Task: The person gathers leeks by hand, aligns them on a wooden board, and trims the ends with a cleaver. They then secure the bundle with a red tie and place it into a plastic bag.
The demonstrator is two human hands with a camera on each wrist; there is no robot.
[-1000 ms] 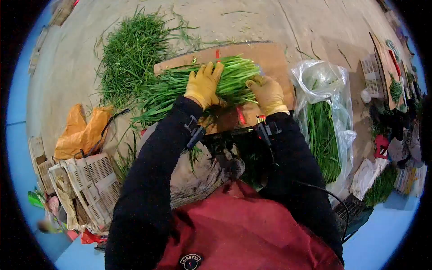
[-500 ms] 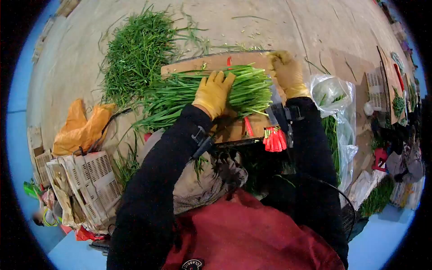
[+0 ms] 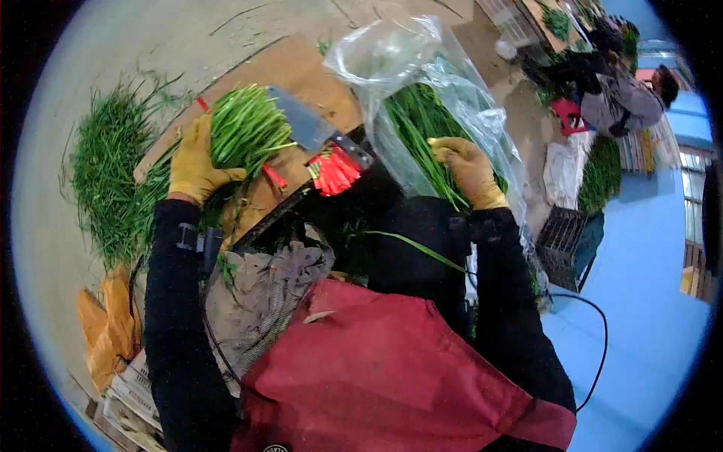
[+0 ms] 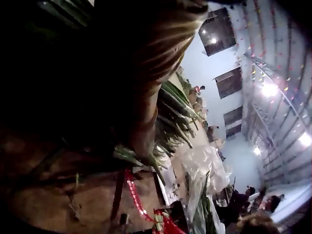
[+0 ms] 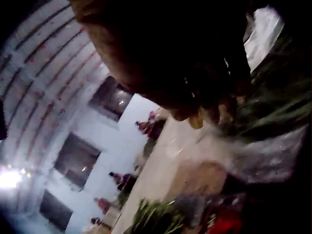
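A bundle of chives [image 3: 248,126], pale cut ends to the right, lies on the brown board [image 3: 324,75]. My left hand [image 3: 194,167], in a yellow glove, rests on the bundle with fingers stretched along its far side and thumb along its near side. In the left wrist view the glove [image 4: 161,58] is dark above the stalks. My right hand [image 3: 467,169], also gloved, hangs with loosely bent fingers over long chives [image 3: 422,120] in a clear plastic bag [image 3: 361,56]. Nothing shows between its fingertips [image 5: 224,109] in the right wrist view.
A cleaver [image 3: 297,120] lies on the board beside the cut ends, near a bunch of red ties [image 3: 334,170]. A heap of loose chives [image 3: 109,158] lies on the floor at left. An orange sack [image 3: 109,324] is nearer me; a dark crate [image 3: 561,245] stands at right.
My right hand has moved from the cut ends, past the board's right edge, to the bagged chives. My left hand stays on the bundle. The head view has turned right.
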